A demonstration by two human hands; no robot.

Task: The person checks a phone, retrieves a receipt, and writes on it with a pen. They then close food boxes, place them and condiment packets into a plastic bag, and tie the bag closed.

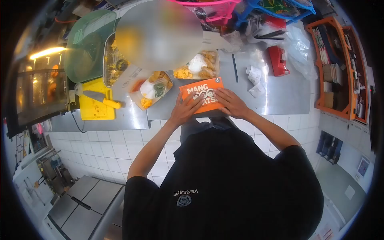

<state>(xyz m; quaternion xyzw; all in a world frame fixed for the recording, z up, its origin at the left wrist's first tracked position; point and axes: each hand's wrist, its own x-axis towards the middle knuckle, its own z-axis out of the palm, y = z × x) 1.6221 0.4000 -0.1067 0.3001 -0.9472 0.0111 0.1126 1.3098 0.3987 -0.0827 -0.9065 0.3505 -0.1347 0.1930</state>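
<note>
An orange cardboard takeaway box (206, 85) with white lettering lies closed at the front edge of the steel table. My left hand (186, 109) rests on its left part, fingers stretched over the printed top. On the right part lies my right hand (232, 103), its fingers also extended across the top. Both hands touch the box and cover some of the print. Just behind it stands an open food box (197, 66) with fried pieces, something yellow and a white mound. To the left is another open food box (151, 89) with a white mound, greens and red sauce.
A knife (100, 98) lies on a yellow cutting board (96, 113) at the left. Behind it are a wire basket (107, 66) and a green tub (89, 44). A black pen (235, 68), crumpled receipt paper (255, 80) and red tape dispenser (278, 61) lie right. A large blur hides the back middle.
</note>
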